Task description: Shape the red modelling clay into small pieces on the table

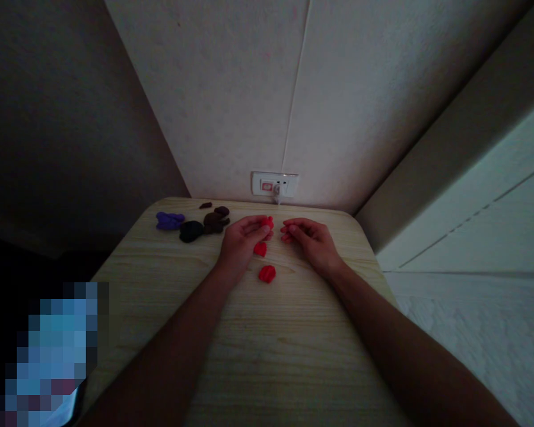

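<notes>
My left hand (245,240) is closed on a small red piece of modelling clay (268,223), held up between thumb and fingertips, with a little knob on its top. A short gap to the right, my right hand (311,240) has its thumb pressed to its curled fingers. Whether something tiny sits in that pinch is too dim to see. Just below the left fingertips a smaller red clay lump (260,249) lies on the table. Nearer to me is a larger red clay lump (267,273) with a creased surface.
On the light wood table (267,344), purple clay (169,220), black clay (191,231) and several dark brown clay pieces (214,222) lie at the back left. A wall socket (275,184) with a plug is behind the table. A pixelated screen (56,350) stands lower left.
</notes>
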Available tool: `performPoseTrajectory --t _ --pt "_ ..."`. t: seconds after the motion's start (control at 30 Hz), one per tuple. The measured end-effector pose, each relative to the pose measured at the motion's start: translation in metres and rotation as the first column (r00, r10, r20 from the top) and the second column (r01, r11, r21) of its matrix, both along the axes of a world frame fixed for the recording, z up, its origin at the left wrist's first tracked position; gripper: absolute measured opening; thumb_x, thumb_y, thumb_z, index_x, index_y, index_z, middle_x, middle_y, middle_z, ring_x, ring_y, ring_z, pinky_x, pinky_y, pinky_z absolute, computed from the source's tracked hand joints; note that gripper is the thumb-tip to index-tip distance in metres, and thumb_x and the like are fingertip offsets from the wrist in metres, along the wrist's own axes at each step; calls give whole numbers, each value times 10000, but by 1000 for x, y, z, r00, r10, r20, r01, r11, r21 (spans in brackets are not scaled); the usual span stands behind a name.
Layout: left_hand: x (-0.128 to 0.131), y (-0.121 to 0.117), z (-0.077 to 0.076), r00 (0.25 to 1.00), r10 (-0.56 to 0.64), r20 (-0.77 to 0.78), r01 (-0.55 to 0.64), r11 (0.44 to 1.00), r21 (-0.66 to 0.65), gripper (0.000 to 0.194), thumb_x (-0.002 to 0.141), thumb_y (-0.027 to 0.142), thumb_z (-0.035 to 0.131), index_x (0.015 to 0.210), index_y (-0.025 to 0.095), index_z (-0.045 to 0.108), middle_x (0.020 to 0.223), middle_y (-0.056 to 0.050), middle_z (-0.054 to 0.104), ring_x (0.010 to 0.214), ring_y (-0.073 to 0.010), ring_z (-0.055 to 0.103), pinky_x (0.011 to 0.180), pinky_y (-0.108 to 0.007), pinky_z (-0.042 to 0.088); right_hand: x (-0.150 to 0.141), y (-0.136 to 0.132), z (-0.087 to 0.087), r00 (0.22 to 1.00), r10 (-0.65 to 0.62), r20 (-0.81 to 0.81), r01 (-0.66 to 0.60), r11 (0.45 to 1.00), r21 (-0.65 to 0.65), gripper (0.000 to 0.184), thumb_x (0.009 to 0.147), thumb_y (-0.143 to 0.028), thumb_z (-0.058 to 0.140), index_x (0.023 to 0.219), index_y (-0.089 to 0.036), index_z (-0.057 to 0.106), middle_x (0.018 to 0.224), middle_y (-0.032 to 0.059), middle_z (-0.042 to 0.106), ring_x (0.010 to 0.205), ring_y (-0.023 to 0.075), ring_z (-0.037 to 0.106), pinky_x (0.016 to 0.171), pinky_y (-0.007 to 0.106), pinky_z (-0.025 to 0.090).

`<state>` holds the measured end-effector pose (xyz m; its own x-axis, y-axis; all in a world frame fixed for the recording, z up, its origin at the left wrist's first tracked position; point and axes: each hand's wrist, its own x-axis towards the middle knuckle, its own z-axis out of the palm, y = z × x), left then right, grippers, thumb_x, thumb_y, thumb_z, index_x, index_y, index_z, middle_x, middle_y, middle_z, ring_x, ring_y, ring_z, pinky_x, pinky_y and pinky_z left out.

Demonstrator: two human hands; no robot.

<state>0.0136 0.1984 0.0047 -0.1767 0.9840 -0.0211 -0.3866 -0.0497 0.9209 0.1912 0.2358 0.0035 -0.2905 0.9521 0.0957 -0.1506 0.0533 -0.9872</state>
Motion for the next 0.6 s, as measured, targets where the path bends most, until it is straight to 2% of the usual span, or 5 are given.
performPoseTrajectory --t 0.07,0.17,0.3,0.47,0.6 --pt "0 0 0 1000 3 -1 -3 1000 0 417 638 305 899 994 140 757 910 -89 777 756 -162 703 729 -294 544 0 2 -2 999 -3 -45 3 1000 -10 311 779 -469 779 930 -202 730 839 34 745 709 150 675 748 317 557" --pt "0 0 0 1000 5 10 -5 1000 0 412 634 294 901 984 135 754 906 -86 775 754 -162 704 718 -289 543 0 1 -1 998 -4 -68 2 999 -37 329 816 -519 732 855 -195 698 689 5 691 578 136 625 598 286 520" --pt "1 0 -1 1000 4 8 -4 1000 10 413 637 298 903 988 139 756 914 -82 775 735 -158 700 686 -279 540 -2 -4 3 999 -13 51 15 999 -30 416 816 -588 720 748 -179 689 549 -2 632 437 118 524 443 262 408" --pt "0 1 -1 1000 -8 -3 8 1000 15 411 640 313 907 986 147 757 913 -80 777 734 -154 698 669 -270 533 -1 -5 2 995 -53 83 52 998 18 353 609 -442 920 804 -192 764 716 30 746 598 144 639 595 278 527" --pt "-1 0 0 1000 0 1 0 1000 11 431 625 311 915 990 145 757 923 -84 778 741 -155 698 683 -274 537 -2 -2 -2 999 -19 -26 19 1000 -15 394 650 -490 887 886 -210 742 855 50 786 735 174 719 756 333 596"
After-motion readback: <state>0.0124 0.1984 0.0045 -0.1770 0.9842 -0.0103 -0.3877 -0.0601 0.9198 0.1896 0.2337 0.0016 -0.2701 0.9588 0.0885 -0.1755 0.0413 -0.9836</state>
